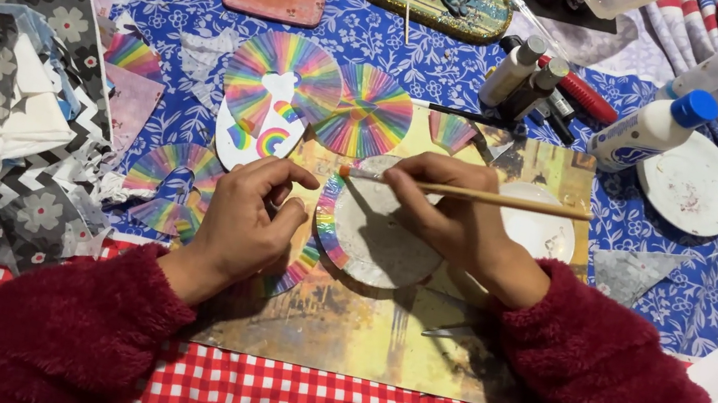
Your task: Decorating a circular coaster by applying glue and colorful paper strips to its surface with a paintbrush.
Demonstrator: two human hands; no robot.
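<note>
Warm, even overhead light; soft shadows, sharp focus.

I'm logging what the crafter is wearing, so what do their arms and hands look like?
Both arms wear fluffy, dark red sleeves of a fleecy knit, reaching to the wrists. The left hand and right hand are bare, with no gloves; no rings or watch can be made out.
</note>
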